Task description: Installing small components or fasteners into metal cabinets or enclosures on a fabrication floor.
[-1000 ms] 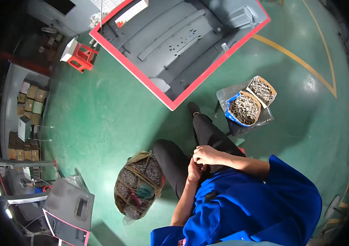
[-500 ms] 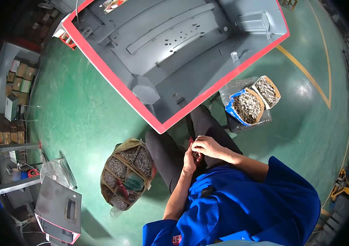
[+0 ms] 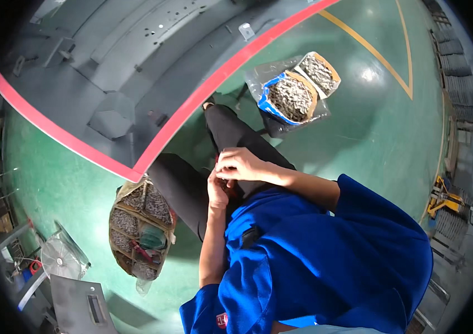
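Above my lap my two hands meet. My left hand point(image 3: 217, 191) is cupped, palm turned up, its fingers curled round something small that I cannot make out. Over it lies my right hand point(image 3: 240, 165), fingers bent down and pinched together at the left fingertips; whatever it grips is hidden. Just ahead of my knees stands a large grey metal cabinet point(image 3: 108, 116), open-topped, with a red rim point(image 3: 187, 113). To the left on the floor sits a sectioned bag point(image 3: 118, 218) of small metal parts.
Two cut-open boxes, a blue one point(image 3: 270, 96) and a white one point(image 3: 325, 89), hold small metal pieces on a plastic-covered stool point(image 3: 259, 78) at my right. A floor fan point(image 3: 61, 257) and a grey box point(image 3: 75, 303) stand at lower left. A yellow pallet jack point(image 3: 447, 200) is far right.
The view has swung so that the cabinet, boxes and bag appear further left. My hands stay together over my lap; the right still rests on the left.
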A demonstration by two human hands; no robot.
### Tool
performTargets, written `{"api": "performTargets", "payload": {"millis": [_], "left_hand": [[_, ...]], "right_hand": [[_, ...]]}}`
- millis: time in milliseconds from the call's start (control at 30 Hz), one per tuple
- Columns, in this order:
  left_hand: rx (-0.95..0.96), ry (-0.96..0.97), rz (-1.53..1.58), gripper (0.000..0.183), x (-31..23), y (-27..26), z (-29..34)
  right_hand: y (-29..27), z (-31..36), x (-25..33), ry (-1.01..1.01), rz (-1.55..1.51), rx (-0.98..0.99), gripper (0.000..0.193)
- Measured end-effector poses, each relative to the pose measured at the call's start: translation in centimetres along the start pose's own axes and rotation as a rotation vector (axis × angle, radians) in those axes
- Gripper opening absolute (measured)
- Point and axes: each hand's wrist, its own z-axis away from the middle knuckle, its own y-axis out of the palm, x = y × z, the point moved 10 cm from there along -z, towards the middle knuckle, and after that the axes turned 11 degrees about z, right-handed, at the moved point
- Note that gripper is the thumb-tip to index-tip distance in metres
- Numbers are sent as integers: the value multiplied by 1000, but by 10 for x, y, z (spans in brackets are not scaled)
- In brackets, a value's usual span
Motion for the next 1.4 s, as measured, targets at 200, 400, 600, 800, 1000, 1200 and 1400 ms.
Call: {"api": "performTargets", "payload": {"millis": [200, 400, 600, 800, 1000, 1200, 1400], "left_hand": [[72, -8, -19, 39, -6, 19, 1], [83, -23, -14, 47, -3, 20, 3], [96, -29, -31, 44, -4, 23, 5], [78, -6, -57, 44, -6, 27, 7], [136, -45, 9, 47, -4, 32, 4], [183, 72, -86, 46, -18, 49, 19], [81, 691, -227, 45, -99, 105, 66]], "right_hand": [[-119, 9, -69, 354, 69, -483, 8], [-286, 84, -178, 550, 87, -1011, 10], [-320, 127, -212, 897, 674, -646, 18], [-320, 128, -237, 921, 189, -639, 17], [-359, 136, -241, 810, 429, -719, 16], [-281, 72, -155, 761, -167, -774, 16], [11, 21, -46, 824, -1464, 52, 52]]}}
